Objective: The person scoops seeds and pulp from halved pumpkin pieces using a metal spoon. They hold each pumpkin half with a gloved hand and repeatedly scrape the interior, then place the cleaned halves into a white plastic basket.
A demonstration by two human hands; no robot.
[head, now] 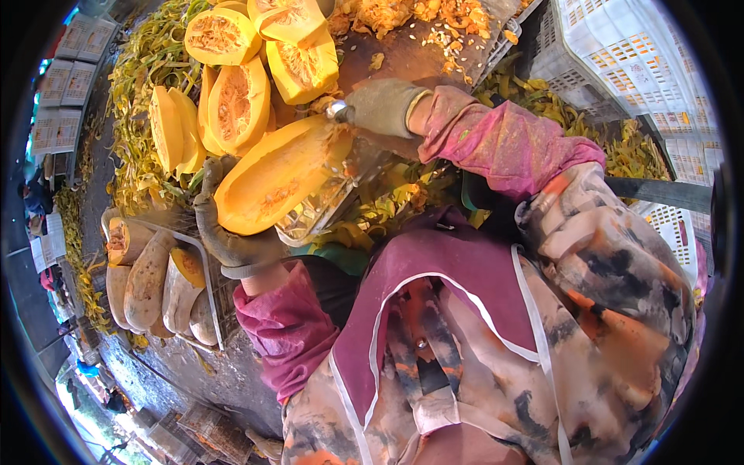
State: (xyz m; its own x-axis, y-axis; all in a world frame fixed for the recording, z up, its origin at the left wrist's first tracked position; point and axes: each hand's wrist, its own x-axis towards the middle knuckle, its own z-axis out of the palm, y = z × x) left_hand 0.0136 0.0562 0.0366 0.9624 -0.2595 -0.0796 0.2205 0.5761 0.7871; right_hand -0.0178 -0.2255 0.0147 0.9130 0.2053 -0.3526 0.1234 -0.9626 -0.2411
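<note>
My left hand (235, 241), in a soiled work glove, grips the near end of a long peeled pumpkin half (279, 180). Its hollow faces up, with some stringy pulp left inside. At the far end of that half, my gloved right hand (381, 107) is closed around a shiny metal tool (336, 109), perhaps a scoop; most of it is hidden by the glove. Orange pulp clings beside the tool. Just beyond my left hand stand more peeled, cut pumpkin pieces (238, 110), several with seeds and fibres still in them.
Scooped pulp and seeds (383, 17) lie on a brown board (389, 64). Peelings (151, 70) are heaped at the left. A wire crate (216, 308) holds unpeeled pumpkins (148, 282). White plastic crates (633, 58) are stacked at the right. People are far off at the left rim.
</note>
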